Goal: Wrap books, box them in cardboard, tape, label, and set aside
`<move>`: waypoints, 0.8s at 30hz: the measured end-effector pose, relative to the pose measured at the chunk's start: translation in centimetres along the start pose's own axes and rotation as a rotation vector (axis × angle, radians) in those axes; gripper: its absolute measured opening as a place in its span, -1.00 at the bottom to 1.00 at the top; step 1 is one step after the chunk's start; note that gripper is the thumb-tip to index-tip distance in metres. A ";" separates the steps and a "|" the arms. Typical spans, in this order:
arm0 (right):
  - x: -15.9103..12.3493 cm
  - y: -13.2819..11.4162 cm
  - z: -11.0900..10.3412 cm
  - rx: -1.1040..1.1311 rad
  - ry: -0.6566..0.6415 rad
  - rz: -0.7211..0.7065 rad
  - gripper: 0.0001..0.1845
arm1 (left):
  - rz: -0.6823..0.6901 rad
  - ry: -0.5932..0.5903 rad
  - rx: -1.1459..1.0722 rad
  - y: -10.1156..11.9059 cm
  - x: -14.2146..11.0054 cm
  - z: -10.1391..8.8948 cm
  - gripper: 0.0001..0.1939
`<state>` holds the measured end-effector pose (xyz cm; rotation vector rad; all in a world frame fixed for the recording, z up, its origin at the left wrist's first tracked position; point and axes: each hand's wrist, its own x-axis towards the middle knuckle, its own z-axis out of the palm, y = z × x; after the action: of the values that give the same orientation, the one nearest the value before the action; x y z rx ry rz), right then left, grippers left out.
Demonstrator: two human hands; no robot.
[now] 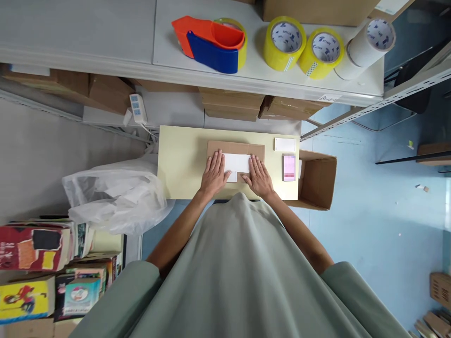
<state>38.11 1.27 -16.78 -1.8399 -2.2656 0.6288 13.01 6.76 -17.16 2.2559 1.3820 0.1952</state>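
Observation:
A flat brown cardboard parcel (235,148) lies on a small pale yellow table (181,162). A white label (237,163) is stuck on its top. My left hand (214,173) lies flat on the parcel's left part with fingers stretched out, at the label's left edge. My right hand (260,176) lies flat on the right part, fingers together and extended, at the label's right edge. Neither hand holds anything.
A pink phone (289,166) and a white card (284,144) lie right of the parcel. An open cardboard box (317,180) stands at the table's right. A shelf above carries a tape dispenser (211,43) and tape rolls (284,43). Plastic bag (116,197) and books (42,267) at left.

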 end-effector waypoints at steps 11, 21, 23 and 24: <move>3.5 -4.2 1.9 0.014 -0.042 -0.111 -0.09 | 0.109 -0.037 0.048 0.7 -0.6 1.0 -0.19; -1.0 -2.9 1.9 0.011 -0.032 -0.059 -0.06 | 0.104 -0.032 0.065 0.5 -1.7 1.2 -0.09; 0.6 -3.6 2.0 0.018 -0.038 -0.062 -0.06 | 0.091 -0.037 0.055 0.8 -1.6 1.3 -0.09; 1.7 -3.8 2.0 0.025 -0.031 -0.058 -0.06 | 0.084 -0.039 0.048 0.9 -1.5 1.2 -0.09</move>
<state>33.58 1.82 -17.27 -1.7580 -2.3103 0.6774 13.44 4.74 -17.62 2.3466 1.2863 0.1457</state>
